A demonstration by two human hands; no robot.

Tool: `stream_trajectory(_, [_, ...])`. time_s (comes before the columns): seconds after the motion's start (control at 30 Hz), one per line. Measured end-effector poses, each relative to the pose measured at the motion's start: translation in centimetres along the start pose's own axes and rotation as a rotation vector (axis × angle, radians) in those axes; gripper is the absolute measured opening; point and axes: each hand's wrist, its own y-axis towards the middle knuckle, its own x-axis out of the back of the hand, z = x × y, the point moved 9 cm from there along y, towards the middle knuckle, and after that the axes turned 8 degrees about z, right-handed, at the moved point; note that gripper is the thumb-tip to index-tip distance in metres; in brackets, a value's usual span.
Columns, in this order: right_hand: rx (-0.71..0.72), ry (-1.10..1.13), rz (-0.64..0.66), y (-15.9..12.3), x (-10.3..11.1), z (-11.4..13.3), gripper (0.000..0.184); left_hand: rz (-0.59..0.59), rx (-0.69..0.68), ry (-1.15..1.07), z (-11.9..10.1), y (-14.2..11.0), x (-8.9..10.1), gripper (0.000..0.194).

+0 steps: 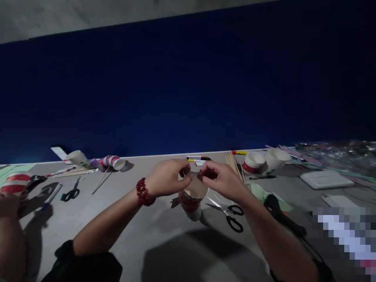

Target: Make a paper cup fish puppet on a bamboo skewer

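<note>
the left hand [166, 178] and right hand [226, 183] are curled at the far rim of the red-white round paper cup [190, 205]; any pinch cannot be told; work seems unfinished.

The bare left forearm [108, 227] and bare right forearm [273, 235] reach forward from dark fabric sleeves [85, 264], slanting inward. A bracelet of round, dark-red beads [143, 192] rings the left wrist. The left grip [164, 178], a bare hand, curls its fingers, thumb pointing right. The bare right grip [225, 181] bends thumb and fingers leftward, near the left fingertips.
</note>
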Motion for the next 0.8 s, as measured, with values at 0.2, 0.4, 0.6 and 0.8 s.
stream_trajectory(0.2, [0.016,-0.02,0.006,0.0,-0.2,0.7,0.009,0.12,-0.096,0.029,-1.1,0.7,-0.3,0.019])
stream_trajectory(0.4, [0.041,-0.06,-0.001,-0.1,-0.2,1.3,0.01,0.134,-0.098,0.123,-1.6,0.9,0.1,0.019])
stream_trajectory(0.6, [0.047,-0.096,0.006,-0.2,-0.3,1.8,0.008,0.117,-0.08,0.206,-1.8,0.9,0.0,0.021])
stream_trajectory(0.8, [0.098,-0.136,0.017,-0.5,-0.3,2.3,0.01,0.106,-0.074,0.187,-1.8,0.9,0.0,0.022])
